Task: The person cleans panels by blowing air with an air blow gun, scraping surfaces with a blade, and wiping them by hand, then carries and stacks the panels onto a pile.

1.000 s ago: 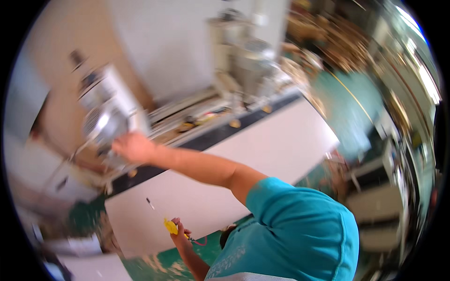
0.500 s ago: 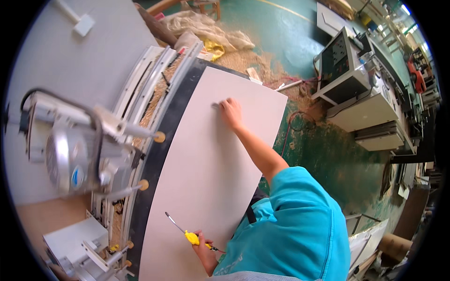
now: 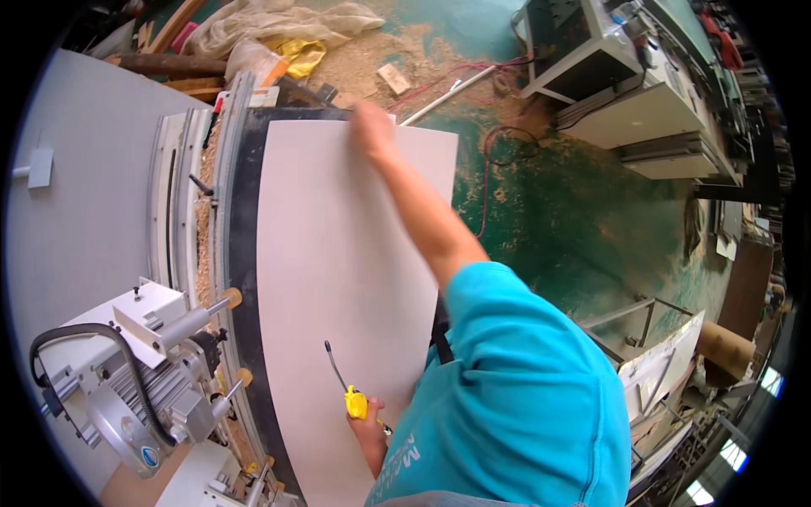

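Note:
A large pale board [image 3: 329, 245] lies flat on a dark machine bed [image 3: 243, 186] in front of me. My left hand [image 3: 369, 428] is closed round a yellow air blow gun [image 3: 356, 404] near the board's right edge. The gun's thin nozzle points away from me over the board. My right arm stretches across the board, and my right hand [image 3: 372, 131] is at its far edge. That hand is smeared by motion, so its fingers and anything in them cannot be made out.
A motor unit [image 3: 139, 414] with rollers stands at the lower left, next to metal rails [image 3: 182, 194]. Sawdust, a wood offcut [image 3: 394, 79], a pale pipe [image 3: 448, 95] and a hose [image 3: 486, 177] lie on the green floor. A cabinet machine [image 3: 583, 51] stands at the far right.
My right hand has moved from over the board to its far edge. The whole view has turned and shifted. The blow gun stays in my left hand, its nozzle now pointing more steeply away.

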Action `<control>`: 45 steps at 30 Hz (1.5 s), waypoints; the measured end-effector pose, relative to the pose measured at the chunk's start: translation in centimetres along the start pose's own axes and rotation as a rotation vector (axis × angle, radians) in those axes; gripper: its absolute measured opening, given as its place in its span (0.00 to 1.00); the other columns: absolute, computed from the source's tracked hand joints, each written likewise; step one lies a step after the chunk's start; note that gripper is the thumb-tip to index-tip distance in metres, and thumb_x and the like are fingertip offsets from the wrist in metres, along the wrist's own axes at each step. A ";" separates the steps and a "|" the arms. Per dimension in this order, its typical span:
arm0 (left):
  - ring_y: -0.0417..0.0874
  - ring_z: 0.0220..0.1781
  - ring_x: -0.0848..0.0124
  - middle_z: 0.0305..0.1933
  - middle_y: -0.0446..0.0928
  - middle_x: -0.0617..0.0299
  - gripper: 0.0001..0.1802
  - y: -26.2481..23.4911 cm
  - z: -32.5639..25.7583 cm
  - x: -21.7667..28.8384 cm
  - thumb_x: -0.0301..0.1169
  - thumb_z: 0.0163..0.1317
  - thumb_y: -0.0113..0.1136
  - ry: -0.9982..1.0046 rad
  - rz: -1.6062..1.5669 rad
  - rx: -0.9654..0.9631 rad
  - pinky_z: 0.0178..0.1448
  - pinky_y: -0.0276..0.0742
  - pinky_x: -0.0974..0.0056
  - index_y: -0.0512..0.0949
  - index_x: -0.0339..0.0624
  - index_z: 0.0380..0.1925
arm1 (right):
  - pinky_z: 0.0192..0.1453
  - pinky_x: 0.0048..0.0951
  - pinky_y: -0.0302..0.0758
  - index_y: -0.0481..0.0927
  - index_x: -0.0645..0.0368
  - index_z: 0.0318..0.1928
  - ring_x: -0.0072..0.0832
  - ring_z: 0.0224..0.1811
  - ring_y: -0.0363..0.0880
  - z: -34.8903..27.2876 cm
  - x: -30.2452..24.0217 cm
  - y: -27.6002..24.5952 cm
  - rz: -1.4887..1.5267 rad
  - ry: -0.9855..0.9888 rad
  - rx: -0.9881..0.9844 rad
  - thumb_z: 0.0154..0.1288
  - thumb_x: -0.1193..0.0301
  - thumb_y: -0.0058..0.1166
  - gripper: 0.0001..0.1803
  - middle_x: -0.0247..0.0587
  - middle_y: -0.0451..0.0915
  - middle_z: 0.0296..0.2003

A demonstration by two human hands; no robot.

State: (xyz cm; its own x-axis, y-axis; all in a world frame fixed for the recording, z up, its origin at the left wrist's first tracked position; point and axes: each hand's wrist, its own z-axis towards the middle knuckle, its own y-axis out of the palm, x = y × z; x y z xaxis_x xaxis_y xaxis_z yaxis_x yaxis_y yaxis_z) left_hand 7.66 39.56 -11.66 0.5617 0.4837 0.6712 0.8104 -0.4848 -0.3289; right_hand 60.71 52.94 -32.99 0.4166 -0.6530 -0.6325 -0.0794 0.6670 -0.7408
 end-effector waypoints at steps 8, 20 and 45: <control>0.81 0.37 0.70 0.34 0.81 0.57 0.09 0.8 1.3 -0.1 0.24 0.56 0.60 -0.007 0.019 -0.211 0.43 0.74 0.65 0.76 0.34 0.38 | 0.42 0.47 0.77 0.80 0.56 0.37 0.46 0.39 0.81 -12.9 20.0 -25.8 -0.402 0.472 0.087 0.64 0.64 0.50 0.10 0.47 0.82 0.37; 0.81 0.26 0.67 0.24 0.79 0.58 0.11 -2.4 -4.9 -6.0 0.25 0.54 0.64 -0.173 -0.172 0.054 0.37 0.77 0.63 0.77 0.32 0.36 | 0.43 0.45 0.79 0.79 0.57 0.31 0.46 0.40 0.82 3.1 -8.1 2.6 -0.049 -0.373 -0.286 0.56 0.71 0.50 0.06 0.47 0.81 0.36; 0.80 0.24 0.70 0.21 0.80 0.59 0.16 -16.4 -47.3 -65.3 0.38 0.51 0.67 -0.507 -0.997 0.996 0.31 0.73 0.63 0.80 0.34 0.23 | 0.48 0.45 0.78 0.79 0.57 0.37 0.48 0.46 0.80 -95.9 -37.2 1.7 0.189 -1.047 -0.620 0.60 0.69 0.51 0.08 0.49 0.80 0.42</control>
State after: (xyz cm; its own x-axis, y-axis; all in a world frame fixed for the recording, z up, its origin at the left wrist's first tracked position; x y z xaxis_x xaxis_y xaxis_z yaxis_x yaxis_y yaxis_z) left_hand -50.18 -18.53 -18.67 -0.4482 0.6039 0.6591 0.5463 0.7686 -0.3328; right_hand -41.80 43.92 -32.43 0.8543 0.2286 -0.4668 -0.5149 0.2499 -0.8200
